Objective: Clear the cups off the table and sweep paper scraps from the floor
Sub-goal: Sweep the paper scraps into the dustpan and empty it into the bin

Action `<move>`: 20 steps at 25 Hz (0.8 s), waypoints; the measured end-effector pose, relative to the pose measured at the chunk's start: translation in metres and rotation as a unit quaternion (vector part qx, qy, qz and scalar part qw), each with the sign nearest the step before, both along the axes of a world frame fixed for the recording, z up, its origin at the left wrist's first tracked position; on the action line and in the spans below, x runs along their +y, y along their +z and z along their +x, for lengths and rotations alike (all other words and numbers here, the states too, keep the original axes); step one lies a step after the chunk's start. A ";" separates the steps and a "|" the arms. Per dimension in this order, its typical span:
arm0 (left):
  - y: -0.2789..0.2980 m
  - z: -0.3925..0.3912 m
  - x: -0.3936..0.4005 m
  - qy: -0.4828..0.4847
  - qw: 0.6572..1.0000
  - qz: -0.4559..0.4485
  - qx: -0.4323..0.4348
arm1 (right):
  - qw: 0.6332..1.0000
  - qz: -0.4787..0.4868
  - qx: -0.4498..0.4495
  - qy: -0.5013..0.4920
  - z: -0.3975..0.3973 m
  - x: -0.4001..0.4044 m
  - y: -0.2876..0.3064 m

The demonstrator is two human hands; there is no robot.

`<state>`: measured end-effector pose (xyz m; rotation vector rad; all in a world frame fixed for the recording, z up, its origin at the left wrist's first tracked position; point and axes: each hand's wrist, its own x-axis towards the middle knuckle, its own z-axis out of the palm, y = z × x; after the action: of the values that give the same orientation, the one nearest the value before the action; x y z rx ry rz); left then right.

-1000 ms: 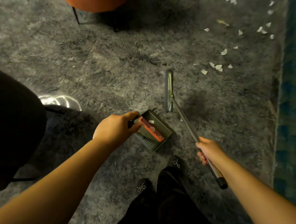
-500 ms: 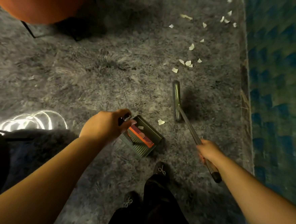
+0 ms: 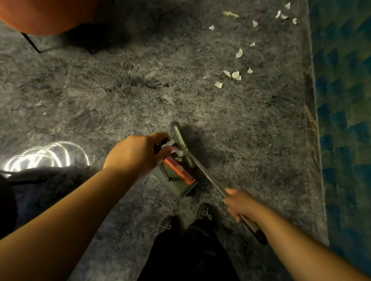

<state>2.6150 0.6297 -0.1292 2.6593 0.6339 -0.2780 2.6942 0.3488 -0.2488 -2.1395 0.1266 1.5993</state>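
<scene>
Here the left hand (image 3: 138, 156) grips the dustpan (image 3: 175, 174), the right hand (image 3: 242, 204) the broom (image 3: 185, 145) at its mouth; shaggy rug (image 3: 139, 97) pile may snag scraps (image 3: 234, 74) lying well beyond.

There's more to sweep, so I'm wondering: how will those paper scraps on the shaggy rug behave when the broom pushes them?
The paper scraps look thin and curled, so probably very light and apt to flutter. The rug looks shaggy, so some may snag rather than slide.

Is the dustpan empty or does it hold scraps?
Not empty: a few white paper scraps lie inside the dustpan, near the orange comb.
</scene>
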 end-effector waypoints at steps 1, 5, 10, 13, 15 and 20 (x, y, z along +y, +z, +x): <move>0.000 0.000 0.001 -0.001 1.000 0.000 0.000 | 1.000 0.004 -0.002 -0.008 -0.005 -0.004 0.006; 0.002 -0.009 0.003 0.004 1.000 -0.008 0.003 | 0.998 0.013 -0.022 -0.048 -0.019 -0.011 0.027; -0.001 -0.036 0.016 0.000 1.000 -0.022 0.005 | 0.995 0.013 -0.080 -0.049 -0.004 0.023 0.015; -0.004 -0.053 0.025 -0.013 1.000 -0.022 0.006 | 0.995 0.016 -0.100 -0.028 0.005 0.053 -0.006; -0.007 -0.059 0.026 -0.019 1.000 -0.016 0.006 | 0.997 0.026 -0.071 -0.033 0.005 0.071 -0.018; -0.011 -0.072 0.029 -0.027 1.000 -0.012 0.002 | 0.999 0.028 -0.012 -0.011 -0.023 0.086 -0.016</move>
<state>2.5432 0.6587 -0.1400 2.6569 0.5581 -0.3029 2.6717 0.4344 -0.2652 -2.1069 0.0974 1.5473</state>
